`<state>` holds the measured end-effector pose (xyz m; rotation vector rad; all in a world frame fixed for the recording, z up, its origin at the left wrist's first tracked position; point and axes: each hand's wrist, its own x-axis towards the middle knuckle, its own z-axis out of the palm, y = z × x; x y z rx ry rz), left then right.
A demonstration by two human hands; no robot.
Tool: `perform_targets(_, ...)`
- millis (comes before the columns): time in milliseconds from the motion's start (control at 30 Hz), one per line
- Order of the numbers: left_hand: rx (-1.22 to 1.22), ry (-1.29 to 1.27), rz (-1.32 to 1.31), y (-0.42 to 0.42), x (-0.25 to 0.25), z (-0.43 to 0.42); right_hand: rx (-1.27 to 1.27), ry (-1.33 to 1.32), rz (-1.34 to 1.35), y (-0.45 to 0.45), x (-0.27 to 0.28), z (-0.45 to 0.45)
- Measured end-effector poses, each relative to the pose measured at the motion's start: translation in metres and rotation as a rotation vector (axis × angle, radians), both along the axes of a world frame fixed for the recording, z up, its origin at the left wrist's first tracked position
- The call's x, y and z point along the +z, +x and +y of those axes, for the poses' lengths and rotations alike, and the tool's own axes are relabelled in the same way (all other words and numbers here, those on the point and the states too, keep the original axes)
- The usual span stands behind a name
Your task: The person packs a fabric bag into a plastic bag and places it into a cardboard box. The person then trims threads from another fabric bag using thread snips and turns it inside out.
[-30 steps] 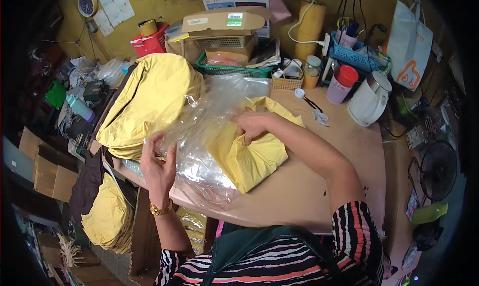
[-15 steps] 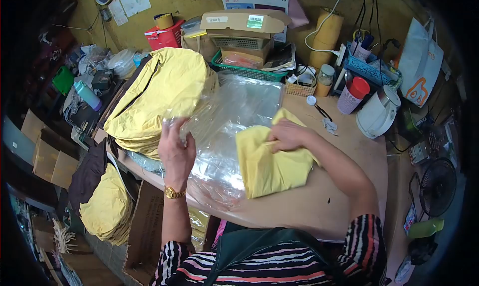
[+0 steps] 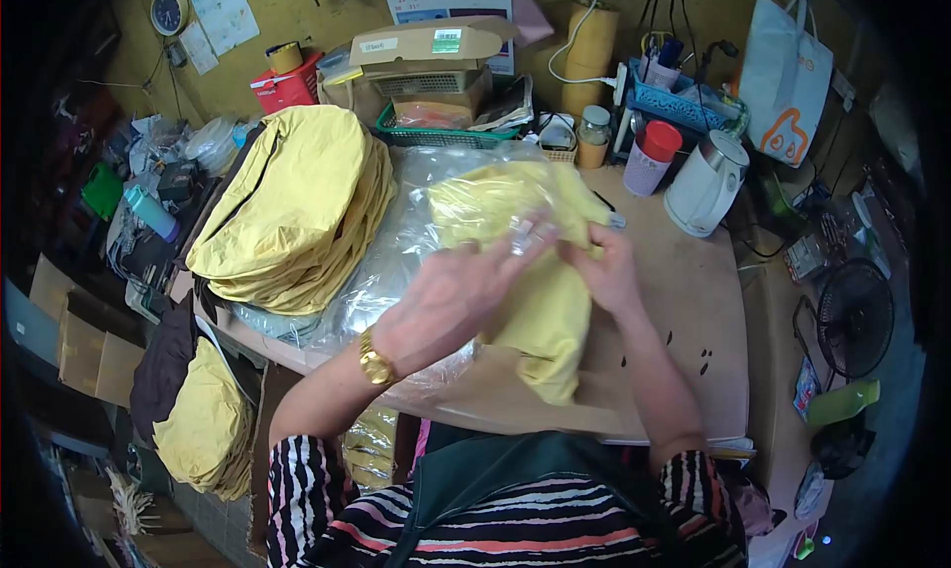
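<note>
A folded yellow cloth item (image 3: pixel 545 315) is in front of me, its lower part hanging toward the table's front edge. Clear plastic film (image 3: pixel 485 187) covers the upper part of it, as if that end lies inside a plastic bag. My left hand (image 3: pixel 456 296), with a gold watch at the wrist, reaches across the cloth with its fingers stretched out, slightly blurred, against the film. My right hand (image 3: pixel 606 271) is closed on the cloth's right edge. Under both lies a stack of clear plastic bags (image 3: pixel 381 236).
A tall pile of yellow cloth pieces (image 3: pixel 297 202) stands at the left of the table (image 3: pixel 674 390). At the back are a green basket (image 3: pixel 446 137), a glass jar (image 3: pixel 593 132), a red-and-pink cup (image 3: pixel 654 152) and a white kettle (image 3: pixel 705 182). More yellow cloth (image 3: pixel 203 419) lies lower left.
The yellow cloth has moved up and left, and its upper part is now under the plastic film. My left hand has swung right across it; my right hand has shifted to its right edge.
</note>
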<state>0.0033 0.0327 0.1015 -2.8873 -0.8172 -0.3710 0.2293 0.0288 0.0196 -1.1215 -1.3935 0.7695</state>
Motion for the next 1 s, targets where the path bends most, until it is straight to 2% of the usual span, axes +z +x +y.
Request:
perform_targets(33, -0.095, -0.012, -0.015, 0.009, -0.004, -0.001, 0.014, 0.072, 0.164, -0.014, -0.008, 0.006)
perform_targets(67, -0.150, 0.004, 0.066, 0.020, -0.015, -0.001, 0.068, 0.053, 0.202, -0.022, -0.011, 0.017)
perform_targets(167, -0.145, 0.017, 0.169, 0.038, -0.022, -0.017, 0.237, -0.016, 0.337, -0.045, -0.017, 0.043)
perform_targets(233, -0.394, 0.048, 0.093, 0.042, -0.039, -0.031, 0.289, -0.054, 0.371, -0.047, -0.014, 0.036)
perform_targets(333, -0.469, 0.009, 0.127, 0.040, -0.061, -0.053, 0.272, -0.075, 0.359, -0.037, -0.003, 0.010)
perform_targets(400, -0.476, -0.083, 0.145, 0.036, -0.058, -0.060, 0.186, -0.069, 0.303, -0.021, 0.017, -0.007)
perform_targets(467, -0.427, -0.454, -0.021, 0.030, -0.049, -0.070, -0.012, -0.064, 0.203, 0.010, 0.046, -0.015)
perform_targets(500, -0.464, -0.360, -0.199, 0.031, -0.058, -0.076, -0.144, -0.076, 0.126, 0.032, 0.058, -0.009)
perform_targets(533, -0.475, -0.368, -0.201, 0.034, -0.062, -0.082, -0.229, -0.089, 0.025, 0.046, 0.055, -0.005)
perform_targets(600, -0.408, -0.628, -0.480, 0.043, -0.067, -0.090, -0.334, 0.016, -0.331, 0.071, 0.001, 0.012)
perform_targets(633, -0.398, -0.655, -0.479, 0.048, -0.073, -0.088, -0.573, 0.235, -0.808, 0.047, 0.004, -0.005)
perform_targets(700, -0.358, -0.685, -0.463, 0.054, -0.079, -0.086, -0.555, 0.196, -1.217, 0.032, -0.021, -0.031)
perform_targets(733, -0.302, -0.701, -0.451, 0.057, -0.081, -0.084, -0.318, -0.051, -1.122, 0.032, -0.043, -0.036)
perform_targets(800, -0.306, -0.729, -0.387, 0.055, -0.090, -0.085, 0.143, 0.024, -0.621, 0.014, -0.052, -0.067)
perform_targets(833, -0.343, -0.655, -0.427, 0.053, -0.093, -0.088, 0.139, 0.020, -0.624, 0.019, -0.047, -0.070)
perform_targets(867, -0.378, -0.583, -0.463, 0.050, -0.095, -0.090, 0.523, -0.200, -0.328, 0.025, -0.042, -0.071)
perform_targets(933, -0.421, -0.683, -0.363, 0.039, -0.090, -0.094, 0.886, -0.410, -0.002, 0.036, -0.040, -0.059)
perform_targets(1000, -0.467, -0.781, -0.262, 0.029, -0.078, -0.095, 0.381, -0.392, -0.780, 0.051, -0.055, -0.032)
